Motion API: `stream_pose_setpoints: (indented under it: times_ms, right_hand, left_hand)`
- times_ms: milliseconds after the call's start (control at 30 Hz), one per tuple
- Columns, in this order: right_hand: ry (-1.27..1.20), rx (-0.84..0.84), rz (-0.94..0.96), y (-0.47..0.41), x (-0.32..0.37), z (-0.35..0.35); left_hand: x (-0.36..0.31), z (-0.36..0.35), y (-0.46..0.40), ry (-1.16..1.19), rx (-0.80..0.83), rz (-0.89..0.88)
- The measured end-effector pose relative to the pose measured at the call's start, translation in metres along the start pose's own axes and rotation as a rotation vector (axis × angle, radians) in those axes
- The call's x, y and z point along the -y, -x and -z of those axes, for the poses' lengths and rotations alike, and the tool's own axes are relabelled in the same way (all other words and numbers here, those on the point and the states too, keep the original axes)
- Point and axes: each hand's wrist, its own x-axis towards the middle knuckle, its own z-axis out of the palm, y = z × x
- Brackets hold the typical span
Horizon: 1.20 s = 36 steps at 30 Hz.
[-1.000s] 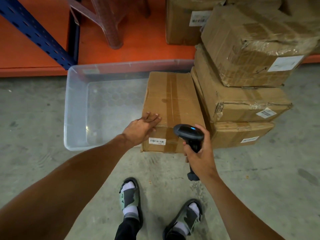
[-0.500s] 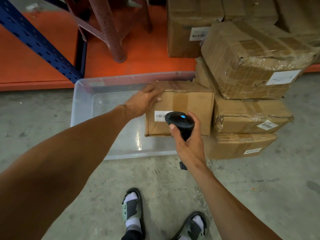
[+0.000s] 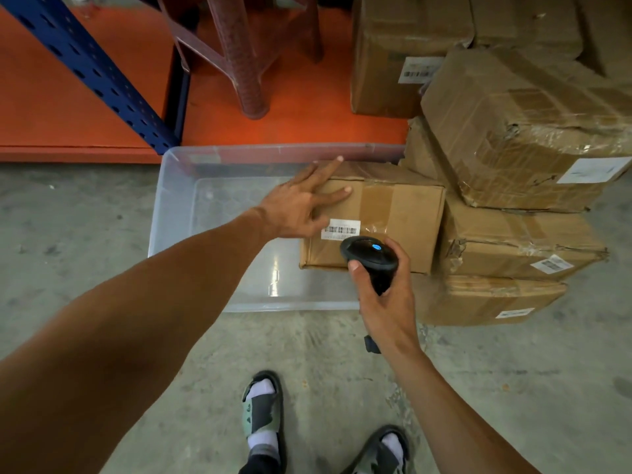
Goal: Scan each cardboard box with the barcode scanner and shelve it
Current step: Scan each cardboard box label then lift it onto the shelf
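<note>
A taped cardboard box (image 3: 393, 213) stands tipped up on its edge in the right part of a clear plastic tub (image 3: 178, 213). Its front face carries a white barcode label (image 3: 340, 229). My left hand (image 3: 301, 203) rests flat on the box's upper left corner, fingers spread. My right hand (image 3: 383, 302) grips a black barcode scanner (image 3: 371, 256) with a blue light, its head just below and right of the label.
A stack of three crumpled cardboard boxes (image 3: 513, 248) sits right of the tub on the concrete floor. An orange shelf deck (image 3: 290, 107) behind holds another box (image 3: 403, 53) and a maroon plastic stool (image 3: 239, 56). A blue rack upright (image 3: 92, 66) slants at left.
The box has been tipped up from lying flat, so its labelled face now faces me. My left hand slid to its top corner. The scanner moved up close to the label.
</note>
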Motion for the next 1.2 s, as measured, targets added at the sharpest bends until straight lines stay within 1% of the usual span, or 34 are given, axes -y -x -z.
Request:
stream_pose_setpoints:
  times_ms: [33, 100, 200, 300, 500, 633, 733, 1033, 1200]
  right_hand:
    - [0.005, -0.002, 0.005, -0.001, 0.001, 0.000]
    - [0.007, -0.017, 0.008, -0.002, 0.002, -0.001]
    - [0.013, -0.050, -0.007, -0.002, 0.001, -0.007]
    - [0.045, -0.071, 0.004, 0.000, -0.003, -0.012]
    - [0.148, -0.073, 0.078, -0.001, 0.002, -0.023]
    - [0.220, -0.061, 0.132, 0.000, 0.000, -0.026]
    - [0.196, -0.075, 0.150, 0.001, -0.001, -0.023]
    - [0.145, -0.068, 0.180, 0.006, 0.000, -0.024]
    - [0.177, -0.067, 0.179, 0.007, 0.002, -0.021]
  left_hand:
    - [0.006, 0.000, 0.005, -0.068, 0.062, -0.033]
    - [0.010, -0.001, 0.013, -0.190, 0.130, -0.015]
    - [0.001, -0.007, 0.012, -0.242, 0.126, 0.102]
    - [-0.008, -0.011, 0.005, -0.264, 0.133, 0.176]
    - [-0.016, -0.018, 0.009, -0.238, 0.185, 0.258]
    - [-0.021, -0.019, 0.012, -0.207, 0.182, 0.239]
    - [-0.021, -0.019, 0.013, -0.191, 0.176, 0.231]
    - [-0.027, -0.012, 0.014, -0.187, 0.231, 0.263]
    - [-0.029, -0.011, 0.012, -0.182, 0.258, 0.295]
